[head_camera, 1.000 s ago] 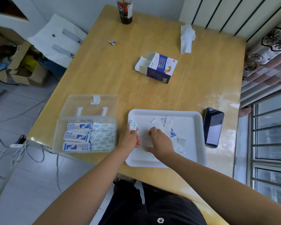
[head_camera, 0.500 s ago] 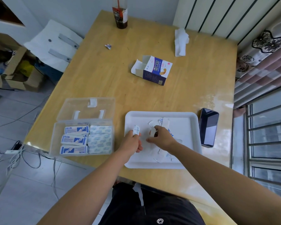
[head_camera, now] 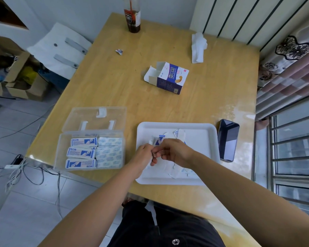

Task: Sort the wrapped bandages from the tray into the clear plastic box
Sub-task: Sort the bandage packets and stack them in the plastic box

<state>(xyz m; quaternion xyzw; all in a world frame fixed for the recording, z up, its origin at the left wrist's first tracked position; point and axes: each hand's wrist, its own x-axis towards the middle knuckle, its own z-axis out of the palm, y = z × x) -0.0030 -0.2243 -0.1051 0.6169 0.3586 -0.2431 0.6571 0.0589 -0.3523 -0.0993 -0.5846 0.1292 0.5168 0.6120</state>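
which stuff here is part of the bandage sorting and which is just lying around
Job: wrapped bandages, white tray, clear plastic box, left hand and right hand pinching a few bandages.
Lying about: phone, opened carton, bottle, tissue, crumpled scrap.

Head view. Left hand (head_camera: 142, 155) and right hand (head_camera: 176, 152) meet above the white tray (head_camera: 213, 139), toward its 9 o'clock side, pinching a bundle of wrapped bandages (head_camera: 157, 141). The clear plastic box (head_camera: 58, 154), lid open, lies at the tray's 9 o'clock; phone (head_camera: 227, 139) at 3 o'clock; carton (head_camera: 169, 77) at 12 o'clock.
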